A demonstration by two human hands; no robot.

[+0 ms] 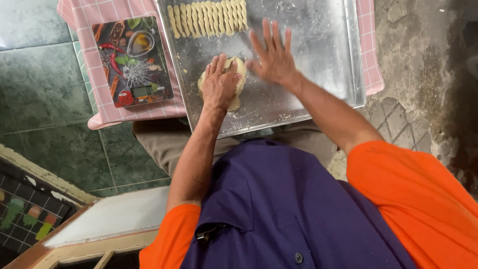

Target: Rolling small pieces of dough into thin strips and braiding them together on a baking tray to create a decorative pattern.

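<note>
A: Left hand (219, 83)?
B: Flat, palm down on a pale lump of dough (234, 84), fingers laid over the top. Pressing, not gripping; nothing is clasped.
A: Where is the dough?
B: On the metal baking tray (318, 69), near its front edge, left of centre. The tray surface is dusted with flour.
A: Right hand (273, 59)?
B: Fingers spread wide, palm down on the bare tray, just beside the dough. It holds nothing.
A: Other items?
B: A row of small shaped dough pieces (209, 18) lines the tray's far edge. A kitchen scale (132, 61) with a printed top sits left of the tray, on a pink checked cloth (102, 112).
</note>
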